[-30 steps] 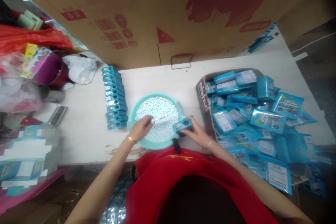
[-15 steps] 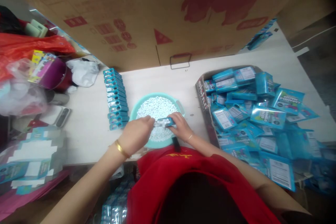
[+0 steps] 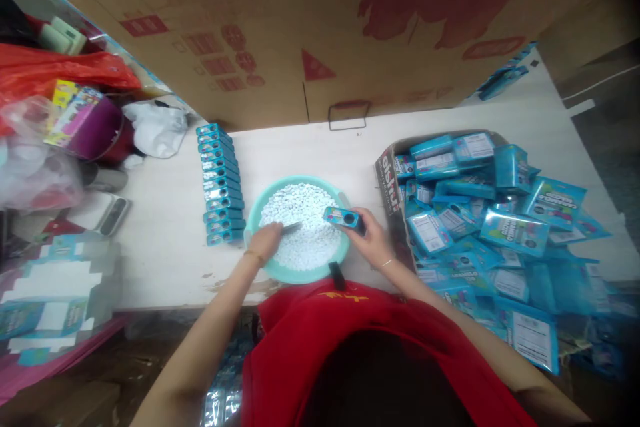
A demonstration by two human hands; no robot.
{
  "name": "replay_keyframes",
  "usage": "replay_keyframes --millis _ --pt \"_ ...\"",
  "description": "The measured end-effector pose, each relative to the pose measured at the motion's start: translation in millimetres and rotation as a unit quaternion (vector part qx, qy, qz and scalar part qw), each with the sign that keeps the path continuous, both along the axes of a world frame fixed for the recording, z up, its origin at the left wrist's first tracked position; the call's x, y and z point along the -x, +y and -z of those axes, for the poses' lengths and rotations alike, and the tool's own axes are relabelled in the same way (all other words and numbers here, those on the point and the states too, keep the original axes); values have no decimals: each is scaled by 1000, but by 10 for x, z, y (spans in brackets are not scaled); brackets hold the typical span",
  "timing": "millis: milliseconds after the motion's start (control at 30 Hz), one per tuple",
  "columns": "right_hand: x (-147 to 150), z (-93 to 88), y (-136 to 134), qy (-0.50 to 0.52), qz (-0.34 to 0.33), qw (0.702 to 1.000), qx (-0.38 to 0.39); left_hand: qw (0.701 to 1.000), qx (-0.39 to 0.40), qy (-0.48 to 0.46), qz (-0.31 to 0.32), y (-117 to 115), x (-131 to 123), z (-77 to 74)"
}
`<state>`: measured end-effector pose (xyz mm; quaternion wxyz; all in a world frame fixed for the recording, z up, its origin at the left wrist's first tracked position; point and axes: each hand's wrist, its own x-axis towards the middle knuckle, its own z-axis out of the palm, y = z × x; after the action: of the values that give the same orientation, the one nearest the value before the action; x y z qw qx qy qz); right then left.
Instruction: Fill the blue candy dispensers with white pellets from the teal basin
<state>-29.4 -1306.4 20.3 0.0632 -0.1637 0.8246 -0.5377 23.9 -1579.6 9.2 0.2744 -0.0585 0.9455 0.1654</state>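
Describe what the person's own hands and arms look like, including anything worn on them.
Both hands are bare, with no gloves, and no sleeves cover the forearms. The left hand has a gold-toned bangle at its wrist; the right hand has a thin, pale bracelet. Between the arms is a red garment with a yellow marking.

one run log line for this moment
left hand: holds thin tool over white pellets in basin | right hand: holds blue box at basin's right rim | row of boxes: left of basin
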Motion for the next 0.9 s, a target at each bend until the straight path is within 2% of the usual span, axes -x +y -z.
replay_keyframes --millis 67,133,200,300,400,500,567,633,700,800,900 --pt "36 -29 77 -14 11 1000 3 998 -51 12 -23 172 7 386" --pt "60 -45 134 -12 22 1000 2 995 -87 33 -27 377 34 611" --pt "69 -50 171 -12 35 999 -1 991 -124 49 -32 502 48 694" --pt "62 -58 191 -17 47 999 0 984 -164 58 -39 448 -7 617" --pt "45 -70 172 -3 43 999 -15 970 -219 91 -53 226 -112 316" --pt "28 -57 102 24 11 999 -35 958 -254 131 -40 35 -156 -184" --pt "17 -25 24 52 -24 997 -43 963 -234 134 -5 -18 -123 -555" --pt "5 12 -70 85 -58 994 -46 971 -198 123 46 -3 -51 -885" --pt "-11 34 -164 113 -83 989 -45 979 -144 106 101 74 41 -1138" --pt "-38 21 -273 130 -102 985 -49 983 -14 65 170 280 160 -1388" --pt "-62 -19 -321 129 -112 984 -57 972 104 43 207 541 212 -1581"
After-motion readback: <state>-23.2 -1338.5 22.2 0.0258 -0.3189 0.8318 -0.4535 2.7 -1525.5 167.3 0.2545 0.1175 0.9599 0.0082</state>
